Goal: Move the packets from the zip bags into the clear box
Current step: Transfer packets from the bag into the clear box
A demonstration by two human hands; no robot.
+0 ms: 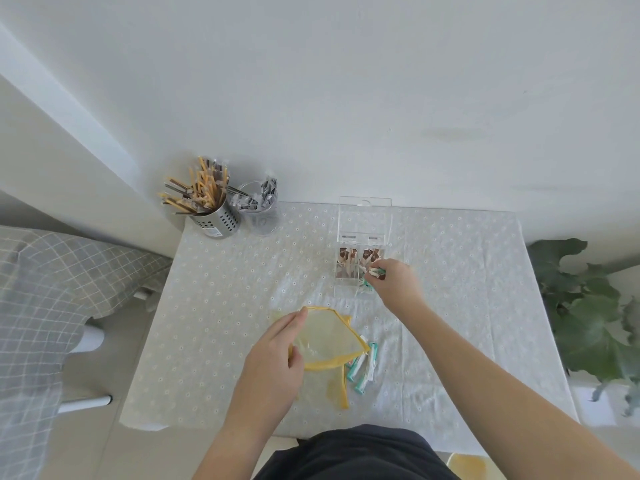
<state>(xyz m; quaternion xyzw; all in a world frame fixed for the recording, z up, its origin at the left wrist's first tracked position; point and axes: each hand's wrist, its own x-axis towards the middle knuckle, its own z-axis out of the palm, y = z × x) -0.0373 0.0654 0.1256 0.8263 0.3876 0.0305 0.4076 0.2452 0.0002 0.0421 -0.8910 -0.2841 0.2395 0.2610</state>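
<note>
A clear box point(363, 233) with its lid up stands at the back of the table, with brown packets point(348, 261) in it. My right hand point(393, 277) is at the box's right front corner, shut on a few teal and white packets point(374, 271). A yellow-edged zip bag point(329, 341) lies open near the table's middle, and my left hand point(273, 358) grips its left edge. Several teal and white packets point(363, 368) lie on the cloth beside the bag's right side. A second yellow-edged bag point(337, 388) lies under the first.
A perforated metal holder point(216, 218) full of stick packets and a clear cup point(261, 216) of grey packets stand at the table's back left. A checked chair cushion point(52, 289) is at the left, a leafy plant point(588, 313) at the right. A dotted cloth point(214, 306) covers the table.
</note>
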